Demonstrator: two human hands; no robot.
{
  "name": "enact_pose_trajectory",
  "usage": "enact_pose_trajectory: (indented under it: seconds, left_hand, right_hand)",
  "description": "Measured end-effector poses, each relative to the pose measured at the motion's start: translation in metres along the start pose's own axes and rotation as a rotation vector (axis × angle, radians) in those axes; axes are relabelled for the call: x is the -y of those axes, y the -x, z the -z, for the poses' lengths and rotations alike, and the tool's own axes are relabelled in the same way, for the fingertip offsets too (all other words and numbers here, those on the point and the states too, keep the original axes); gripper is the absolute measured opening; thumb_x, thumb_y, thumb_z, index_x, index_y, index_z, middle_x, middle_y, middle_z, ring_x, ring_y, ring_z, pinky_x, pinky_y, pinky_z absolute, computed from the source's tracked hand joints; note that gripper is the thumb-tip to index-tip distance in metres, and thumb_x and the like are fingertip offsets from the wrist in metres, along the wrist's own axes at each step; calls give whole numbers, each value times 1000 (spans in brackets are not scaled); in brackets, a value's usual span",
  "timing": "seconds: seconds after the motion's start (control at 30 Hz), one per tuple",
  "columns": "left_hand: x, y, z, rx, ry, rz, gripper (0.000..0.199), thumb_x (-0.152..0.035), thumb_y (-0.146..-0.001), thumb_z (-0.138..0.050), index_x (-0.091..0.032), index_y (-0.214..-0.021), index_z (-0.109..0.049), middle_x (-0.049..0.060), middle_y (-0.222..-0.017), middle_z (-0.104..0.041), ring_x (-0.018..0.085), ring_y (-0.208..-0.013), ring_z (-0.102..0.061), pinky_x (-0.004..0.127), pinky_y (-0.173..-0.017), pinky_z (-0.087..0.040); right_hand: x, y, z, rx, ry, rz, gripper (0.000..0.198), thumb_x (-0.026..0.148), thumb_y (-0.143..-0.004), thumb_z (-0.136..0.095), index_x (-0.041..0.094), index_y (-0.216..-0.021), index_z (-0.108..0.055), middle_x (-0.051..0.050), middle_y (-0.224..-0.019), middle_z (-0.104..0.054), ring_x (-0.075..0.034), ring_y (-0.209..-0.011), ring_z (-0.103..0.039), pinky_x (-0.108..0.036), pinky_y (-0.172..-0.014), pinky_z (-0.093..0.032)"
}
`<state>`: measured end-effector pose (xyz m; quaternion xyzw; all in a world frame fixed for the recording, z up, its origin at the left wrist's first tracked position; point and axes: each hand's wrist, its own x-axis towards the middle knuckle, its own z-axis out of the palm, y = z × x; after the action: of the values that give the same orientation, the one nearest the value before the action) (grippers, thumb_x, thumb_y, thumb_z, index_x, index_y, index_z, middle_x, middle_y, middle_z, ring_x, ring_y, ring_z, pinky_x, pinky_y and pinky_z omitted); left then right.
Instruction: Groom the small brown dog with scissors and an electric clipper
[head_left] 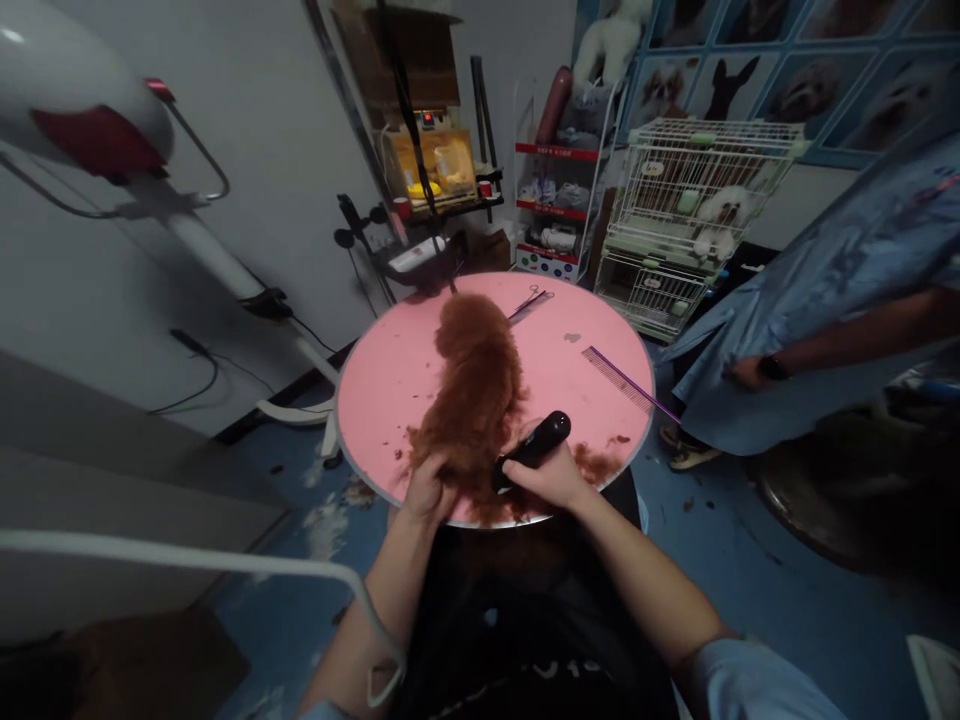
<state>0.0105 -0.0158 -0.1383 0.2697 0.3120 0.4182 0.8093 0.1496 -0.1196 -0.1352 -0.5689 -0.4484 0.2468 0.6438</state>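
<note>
A curly brown dog [480, 370] is on the round pink table [375, 380], its rear end towards me and its head at the far side. My left hand [431, 488] grips the dog at the left of its hindquarters, the fingertips partly sunk in fur. Wrapped around black hair clippers [546, 438], my right hand [556, 475] keeps their lower end against the right of the dog's rear. Clipped brown fur [596, 463] lies right of that hand, with more along the near edge.
Scissors [534, 298] and a purple comb [619, 375] lie on the table, the comb overhanging the right edge. A person in a blue gown [810, 330] stands at the right. Behind are wire cages [697, 180] with a white dog [721, 215]. A white dryer arm [202, 245] leans at left.
</note>
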Motion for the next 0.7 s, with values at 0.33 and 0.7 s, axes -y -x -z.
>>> enact_pose_trajectory:
  seconds: [0.33, 0.7]
  left_hand:
    - [4, 8, -13, -17, -60, -151, 25, -14, -41, -74, -17, -65, -69, -2, -68, -70, 10, -64, -63, 19, -63, -53]
    - [11, 12, -10, 15, -28, -150, 12, -15, -50, -72, -17, -59, -63, -2, -61, -66, 12, -60, -60, 22, -61, -51]
  right_hand:
    - [41, 22, -11, -125, 112, 207, 35, 31, -74, -74, 26, -104, -57, -4, -99, -64, -20, -85, -65, -36, -75, -57]
    - [50, 24, -16, -195, 224, 132, 25, 36, -76, -73, 25, -93, -59, -3, -85, -65, -20, -72, -63, -35, -66, -54]
